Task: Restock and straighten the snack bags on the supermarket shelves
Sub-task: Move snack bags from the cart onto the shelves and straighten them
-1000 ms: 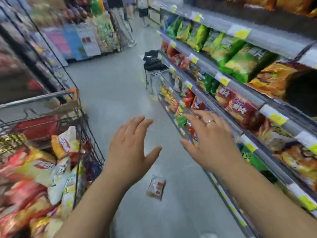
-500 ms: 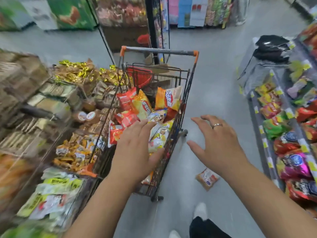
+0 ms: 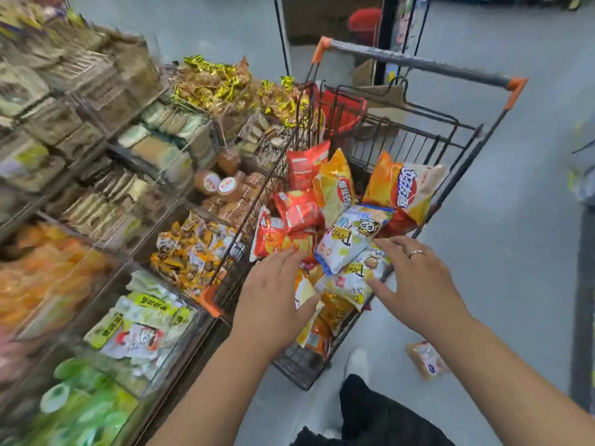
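Held both hands out over the near end of the cart (image 3: 418,64), palms down. Spread the left hand (image 3: 273,294) above the red bags (image 3: 299,214), fingers straight and apart, clamped on nothing; contact with the packets impossible to tell. Splayed the right hand (image 3: 415,284), ring (image 3: 416,253) on one finger, equally loose and empty, just beside the white bags (image 3: 347,246) on top of the heap. Judged this a moment of choosing: one hand set on each side of the white bags, probably to scoop them up together. Found the stock piled loosely in the cart, orange bags (image 3: 399,188) propped toward the far wires, seemingly meant for the shelves and not yet carried there. Had the cart standing tight against the left-hand shelves (image 3: 135,157), likely to leave the aisle free. Noted one small packet (image 3: 425,358) flat on the floor near a white shoe (image 3: 355,362), well apart from the heap: out of place there, worth picking up.
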